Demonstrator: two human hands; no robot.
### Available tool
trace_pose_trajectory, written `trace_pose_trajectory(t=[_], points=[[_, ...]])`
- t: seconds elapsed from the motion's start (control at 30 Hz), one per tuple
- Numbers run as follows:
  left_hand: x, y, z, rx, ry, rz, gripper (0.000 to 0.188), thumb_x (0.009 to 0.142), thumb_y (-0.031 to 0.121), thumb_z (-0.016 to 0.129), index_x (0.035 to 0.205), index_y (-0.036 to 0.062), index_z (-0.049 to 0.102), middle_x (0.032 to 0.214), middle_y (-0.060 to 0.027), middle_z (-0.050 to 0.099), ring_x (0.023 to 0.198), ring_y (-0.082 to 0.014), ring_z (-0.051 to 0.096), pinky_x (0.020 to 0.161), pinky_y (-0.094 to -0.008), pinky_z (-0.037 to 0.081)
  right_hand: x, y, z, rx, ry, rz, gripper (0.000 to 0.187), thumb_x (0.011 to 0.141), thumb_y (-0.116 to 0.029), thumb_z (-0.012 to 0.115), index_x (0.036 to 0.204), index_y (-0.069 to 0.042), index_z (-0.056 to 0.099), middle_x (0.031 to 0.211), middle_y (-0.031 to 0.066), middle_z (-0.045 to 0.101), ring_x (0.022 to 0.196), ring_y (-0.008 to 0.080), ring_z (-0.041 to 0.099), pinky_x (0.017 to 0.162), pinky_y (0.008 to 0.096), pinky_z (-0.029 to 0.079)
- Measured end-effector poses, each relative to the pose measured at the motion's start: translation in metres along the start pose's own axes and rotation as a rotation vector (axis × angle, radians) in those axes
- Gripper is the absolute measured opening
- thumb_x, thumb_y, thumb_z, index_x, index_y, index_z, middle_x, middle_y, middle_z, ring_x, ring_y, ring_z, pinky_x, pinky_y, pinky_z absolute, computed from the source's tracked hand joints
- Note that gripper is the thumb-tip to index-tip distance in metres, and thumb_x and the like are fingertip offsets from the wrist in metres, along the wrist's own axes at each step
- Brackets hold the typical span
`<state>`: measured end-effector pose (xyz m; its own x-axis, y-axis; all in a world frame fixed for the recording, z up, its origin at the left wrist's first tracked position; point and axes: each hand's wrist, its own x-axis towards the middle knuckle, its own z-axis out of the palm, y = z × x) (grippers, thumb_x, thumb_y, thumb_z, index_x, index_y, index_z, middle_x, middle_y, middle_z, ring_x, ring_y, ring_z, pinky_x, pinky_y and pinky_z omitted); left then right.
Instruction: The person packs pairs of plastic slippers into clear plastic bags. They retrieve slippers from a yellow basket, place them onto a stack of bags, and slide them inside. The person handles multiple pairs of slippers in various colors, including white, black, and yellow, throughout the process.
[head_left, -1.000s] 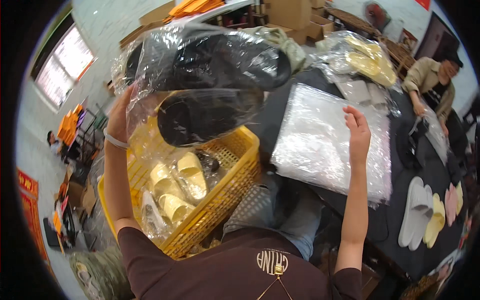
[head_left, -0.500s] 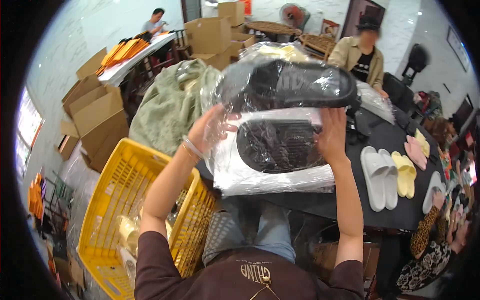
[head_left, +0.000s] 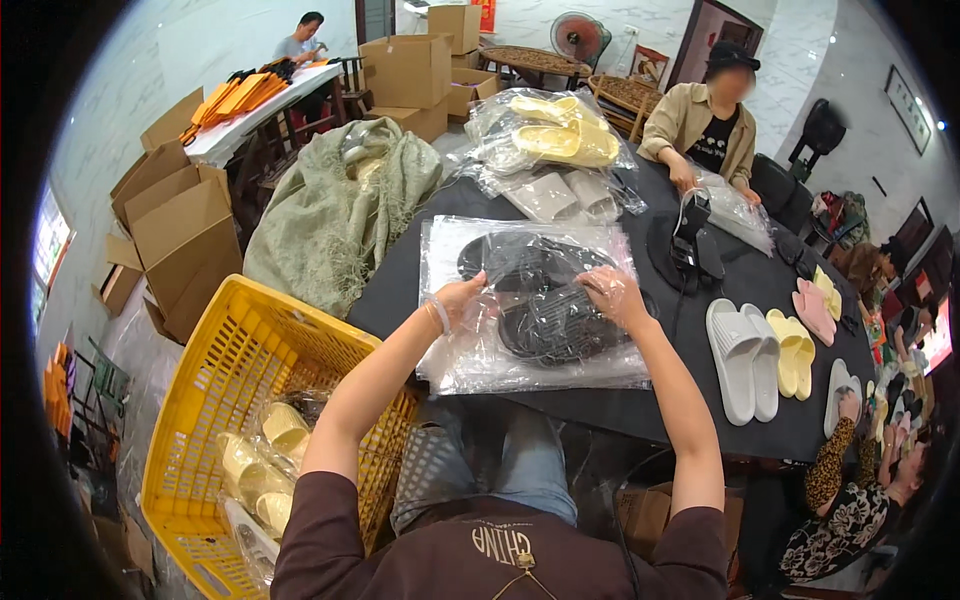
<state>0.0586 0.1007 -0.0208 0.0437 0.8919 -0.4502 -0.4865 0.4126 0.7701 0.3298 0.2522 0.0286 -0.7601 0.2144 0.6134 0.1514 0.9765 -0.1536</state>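
A pair of black slide slippers (head_left: pixel 562 326) lies in a clear plastic bag (head_left: pixel 490 345), on a stack of flat white plastic packaging (head_left: pixel 462 372) at the table's near edge. My left hand (head_left: pixel 460 301) pinches the bag on its left side, next to the upper slipper. With bent fingers, my right hand (head_left: pixel 614 297) grips the bag's film at the right, above the lower slipper. Glare on the film blurs the bag's edges and partly covers the slippers.
To my left stands a yellow crate (head_left: pixel 215 390) holding bagged yellow slippers (head_left: pixel 262 465). Bagged slippers (head_left: pixel 565 140) are piled farther back on the black table (head_left: pixel 672 372). Grey slippers (head_left: pixel 742 360) and yellow ones (head_left: pixel 792 352) lie at the right. Across the table, a person (head_left: pixel 705 125) handles plastic bags.
The black slippers, one of them lifted high toward me before, have come down onto the white stack. Both hands have moved down and inward, now gripping the bag's film.
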Motion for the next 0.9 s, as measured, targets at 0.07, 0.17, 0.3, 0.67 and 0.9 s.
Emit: trace_pose_trajectory(t=[0.07, 0.17, 0.3, 0.67, 0.9], points=[[0.006, -0.006, -0.003, -0.011, 0.032, 0.008, 0.042, 0.093, 0.047, 0.048, 0.116, 0.0126, 0.052, 0.099, -0.0036, 0.063, 0.074, -0.0142, 0.060, 0.052, -0.0292, 0.048, 0.006, 0.000, 0.004, 0.012, -0.007, 0.008, 0.015, 0.076, -0.004, 0.062, 0.090, -0.007, 0.062, 0.086, 0.0106, 0.062, 0.086, 0.0317, 0.060, 0.074, 0.0376, 0.048], [0.008, -0.011, -0.004, -0.031, 0.034, 0.043, 0.044, 0.093, 0.048, 0.047, 0.116, 0.0113, 0.052, 0.100, -0.0046, 0.064, 0.073, -0.0141, 0.061, 0.052, -0.0293, 0.050, 0.017, 0.000, 0.014, 0.240, -0.039, 0.081, 0.022, 0.078, -0.003, 0.060, 0.100, -0.006, 0.061, 0.102, 0.0140, 0.059, 0.101, 0.0310, 0.056, 0.087, 0.0369, 0.044], [0.002, -0.008, 0.001, -0.009, 0.038, 0.082, 0.051, 0.093, 0.052, 0.045, 0.123, 0.0104, 0.050, 0.108, -0.0090, 0.062, 0.078, -0.0187, 0.062, 0.059, -0.0345, 0.052, 0.022, 0.002, 0.027, 0.568, -0.200, 0.250, 0.034, 0.086, -0.001, 0.049, 0.119, -0.005, 0.056, 0.111, 0.0163, 0.059, 0.110, 0.0299, 0.054, 0.095, 0.0384, 0.041], [0.006, -0.009, -0.001, -0.011, 0.068, 0.031, 0.057, 0.091, 0.055, 0.045, 0.128, 0.0119, 0.047, 0.123, -0.0124, 0.054, 0.104, -0.0256, 0.056, 0.083, -0.0507, 0.047, 0.014, 0.027, 0.050, 0.229, -0.291, -0.087, 0.061, 0.071, 0.015, 0.047, 0.129, -0.003, 0.042, 0.133, 0.0215, 0.043, 0.126, 0.0354, 0.040, 0.105, 0.0419, 0.033], [-0.011, -0.003, 0.006, 0.099, 0.127, 0.027, 0.059, 0.090, 0.053, 0.048, 0.130, 0.0093, 0.048, 0.128, -0.0107, 0.052, 0.114, -0.0276, 0.051, 0.097, -0.0488, 0.039, 0.003, 0.022, 0.081, 0.465, -0.226, 0.124, 0.072, 0.063, 0.016, 0.047, 0.132, -0.007, 0.042, 0.136, 0.0181, 0.043, 0.126, 0.0361, 0.039, 0.107, 0.0404, 0.030]])
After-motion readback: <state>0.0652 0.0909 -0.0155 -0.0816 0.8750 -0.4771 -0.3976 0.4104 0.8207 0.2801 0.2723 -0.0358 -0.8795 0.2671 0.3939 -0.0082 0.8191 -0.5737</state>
